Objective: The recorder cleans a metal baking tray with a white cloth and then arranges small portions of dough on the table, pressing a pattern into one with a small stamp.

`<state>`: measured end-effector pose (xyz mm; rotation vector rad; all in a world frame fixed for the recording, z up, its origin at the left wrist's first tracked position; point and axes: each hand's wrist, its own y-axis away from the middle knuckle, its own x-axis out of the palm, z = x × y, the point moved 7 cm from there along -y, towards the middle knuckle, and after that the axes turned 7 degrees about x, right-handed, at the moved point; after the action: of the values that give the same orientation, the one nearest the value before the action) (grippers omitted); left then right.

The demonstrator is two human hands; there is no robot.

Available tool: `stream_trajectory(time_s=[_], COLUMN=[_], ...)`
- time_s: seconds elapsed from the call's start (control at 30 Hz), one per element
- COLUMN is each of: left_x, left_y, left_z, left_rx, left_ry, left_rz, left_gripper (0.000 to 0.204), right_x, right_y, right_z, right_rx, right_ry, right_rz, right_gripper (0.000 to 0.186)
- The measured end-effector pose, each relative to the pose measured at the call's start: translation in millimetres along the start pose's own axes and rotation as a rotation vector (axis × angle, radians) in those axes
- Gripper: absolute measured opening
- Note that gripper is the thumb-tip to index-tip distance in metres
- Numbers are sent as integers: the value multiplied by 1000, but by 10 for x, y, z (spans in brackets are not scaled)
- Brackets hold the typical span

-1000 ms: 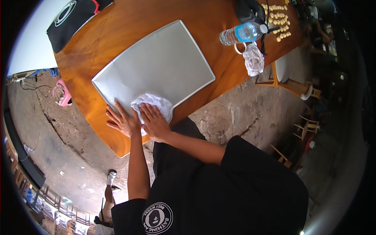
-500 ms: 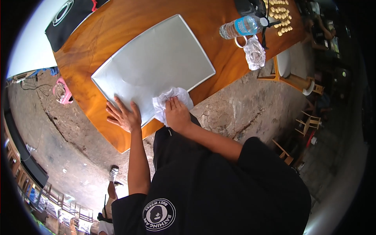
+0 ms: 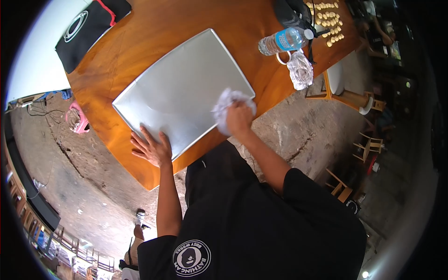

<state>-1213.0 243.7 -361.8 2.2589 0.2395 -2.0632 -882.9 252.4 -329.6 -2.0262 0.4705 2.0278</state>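
Observation:
A silver baking tray [image 3: 182,88] with a low raised rim lies flat on the orange-brown wooden table [image 3: 100,116]. Fingers spread, my left hand [image 3: 153,147] presses on the tray's near-left corner, partly over the wood beside it. My right hand [image 3: 240,119] is closed on a bunched white cloth [image 3: 227,105]. The cloth lies over the tray's near edge, toward its right corner, and is slightly blurred by motion. Its underside and my right fingertips are hidden.
Right of the tray lie a water bottle [image 3: 284,41], a white cup handle [image 3: 283,58], a crumpled white cloth [image 3: 300,70] and a dark bag [image 3: 290,16]. Small pale dough-like pieces [image 3: 329,21] sit in rows. A chair [image 3: 333,84] stands beyond the edge; a person's leg [image 3: 138,228] shows behind.
My right hand has slid the white cloth rightward and away from me along the tray's near edge. My left hand stays at the same tray corner. The whole view has shifted slightly.

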Motion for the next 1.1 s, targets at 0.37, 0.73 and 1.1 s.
stream_trajectory(time_s=[0.37, 0.73, 1.1], left_x=[-21, 70, -81], left_y=[10, 85, -52], left_z=[-19, 84, 553], left_rx=[17, -23, -311], left_ry=[0, 5, 1151], left_rz=[29, 104, 100], left_gripper=[78, 67, 66], right_x=[-28, 193, 180], right_y=[-1349, -389, -993], right_z=[461, 2642, 2026], right_rx=[-224, -648, -520], right_ry=[-281, -341, -209], right_rz=[-163, -167, -326], right_gripper=[43, 64, 59])
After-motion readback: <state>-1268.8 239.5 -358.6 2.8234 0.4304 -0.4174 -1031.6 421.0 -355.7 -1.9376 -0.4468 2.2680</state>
